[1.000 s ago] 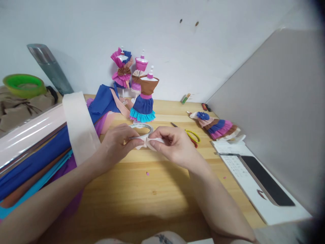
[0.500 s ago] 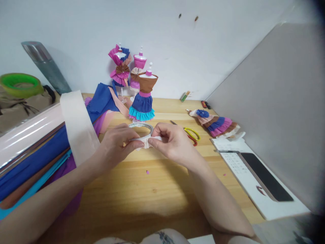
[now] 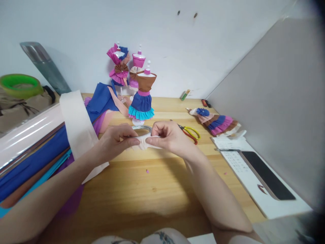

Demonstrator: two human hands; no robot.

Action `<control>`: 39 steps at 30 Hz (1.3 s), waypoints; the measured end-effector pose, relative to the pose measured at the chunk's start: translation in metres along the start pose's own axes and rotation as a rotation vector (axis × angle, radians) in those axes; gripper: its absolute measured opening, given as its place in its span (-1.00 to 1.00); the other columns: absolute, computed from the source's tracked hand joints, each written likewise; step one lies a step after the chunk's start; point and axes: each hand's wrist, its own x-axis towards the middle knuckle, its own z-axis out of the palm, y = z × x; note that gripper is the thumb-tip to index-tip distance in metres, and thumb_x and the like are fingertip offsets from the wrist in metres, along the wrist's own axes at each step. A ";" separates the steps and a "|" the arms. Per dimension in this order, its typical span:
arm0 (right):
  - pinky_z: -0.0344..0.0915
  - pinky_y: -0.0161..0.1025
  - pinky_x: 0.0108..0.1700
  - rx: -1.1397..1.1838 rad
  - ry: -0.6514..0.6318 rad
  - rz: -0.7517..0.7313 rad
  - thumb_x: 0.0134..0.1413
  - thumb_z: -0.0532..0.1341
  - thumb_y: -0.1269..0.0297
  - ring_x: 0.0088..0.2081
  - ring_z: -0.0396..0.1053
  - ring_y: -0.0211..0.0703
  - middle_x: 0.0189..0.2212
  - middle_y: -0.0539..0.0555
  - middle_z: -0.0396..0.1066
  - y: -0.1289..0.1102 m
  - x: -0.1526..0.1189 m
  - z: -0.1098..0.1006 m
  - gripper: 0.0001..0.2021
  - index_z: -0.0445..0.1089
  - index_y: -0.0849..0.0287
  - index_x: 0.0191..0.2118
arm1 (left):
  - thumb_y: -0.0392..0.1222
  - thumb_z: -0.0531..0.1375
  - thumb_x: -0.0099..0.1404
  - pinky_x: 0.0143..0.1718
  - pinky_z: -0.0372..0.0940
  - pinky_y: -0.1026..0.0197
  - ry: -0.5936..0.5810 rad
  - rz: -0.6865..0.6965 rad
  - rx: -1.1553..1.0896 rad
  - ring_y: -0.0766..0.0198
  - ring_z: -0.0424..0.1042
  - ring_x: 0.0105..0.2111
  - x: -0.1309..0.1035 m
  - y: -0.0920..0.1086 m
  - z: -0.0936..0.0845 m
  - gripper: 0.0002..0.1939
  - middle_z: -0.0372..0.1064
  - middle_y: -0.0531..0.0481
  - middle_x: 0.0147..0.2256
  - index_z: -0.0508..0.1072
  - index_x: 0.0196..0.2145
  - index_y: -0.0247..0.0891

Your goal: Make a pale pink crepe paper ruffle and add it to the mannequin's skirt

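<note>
A pale, gathered crepe strip (image 3: 143, 143) is stretched between my hands just above the wooden table (image 3: 152, 189). My left hand (image 3: 115, 140) pinches its left end between thumb and fingers, close to a roll of tape (image 3: 149, 129). The tape's ring shows right behind the strip; whether the tape is stuck to it I cannot tell. On the right side my right hand (image 3: 170, 139) pinches the strip with thumb and curled fingers. Directly beyond stands a small dress form (image 3: 142, 101) in a brown top and a blue and turquoise skirt.
Scissors (image 3: 192, 132) with yellow and red handles lie beyond my right hand. Two more dress forms (image 3: 119, 69) stand by the wall. At left are crepe rolls (image 3: 33, 162) and a cream sheet (image 3: 76, 122). Right: a dressed figure (image 3: 215, 123) and a white board (image 3: 254, 189).
Both hands have shifted slightly, and more of the pale strip shows between them. The tape roll sits a little lower. A corner of the cream sheet now shows below my left forearm.
</note>
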 end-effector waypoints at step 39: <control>-0.01 -0.34 -0.51 -0.267 0.059 -0.111 -0.01 0.19 0.33 -0.55 0.07 -0.34 -0.61 -0.08 0.15 -0.010 -0.011 0.002 -0.86 0.27 0.18 -0.54 | -0.20 0.16 0.35 -0.38 0.20 0.25 0.029 0.198 0.362 0.30 0.34 -0.46 0.001 0.005 -0.005 -0.76 0.38 0.06 -0.55 0.52 -0.47 -0.23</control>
